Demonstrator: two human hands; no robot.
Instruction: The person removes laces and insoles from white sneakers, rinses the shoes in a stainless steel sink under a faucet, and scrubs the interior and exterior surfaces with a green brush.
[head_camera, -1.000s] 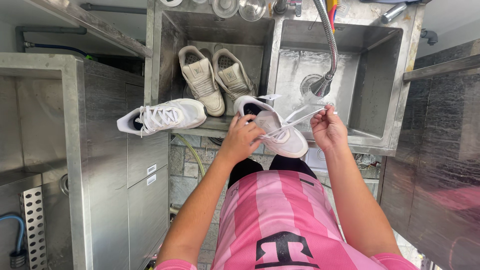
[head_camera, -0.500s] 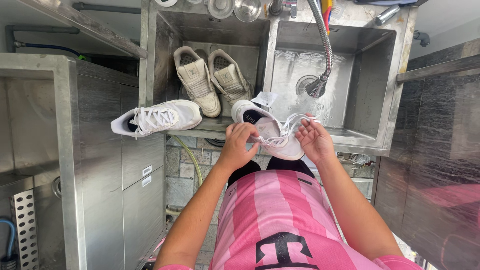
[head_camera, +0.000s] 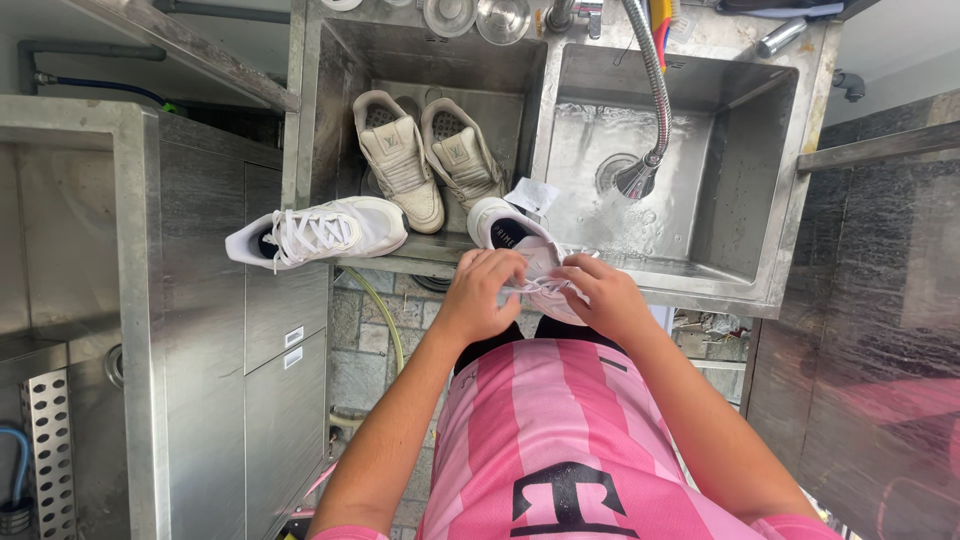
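The white sneaker (head_camera: 520, 245) lies on the front rim of the steel double sink (head_camera: 700, 285), heel toward the basins, toe end hidden under both hands; its white laces (head_camera: 535, 287) run between the fingers. The left hand (head_camera: 483, 290) is curled over the near side of the shoe, fingertips pinched on the laces; the right hand (head_camera: 600, 297) has come in from the right, where half a second ago it was open and lifted with a loop of lace, and now it is closed down on the laces just beside the left, the two hands almost touching; a second ago the lace was drawn out taut to the right, now it is gathered under the fingers. Just left of the grip a second white sneaker (head_camera: 320, 230) lies on its side on the rim; beyond the hands a pair of beige sneakers (head_camera: 430, 155) stands in the left basin; to the right, beyond the grip, the hose sprayer (head_camera: 637, 178) hangs over the wet right basin.
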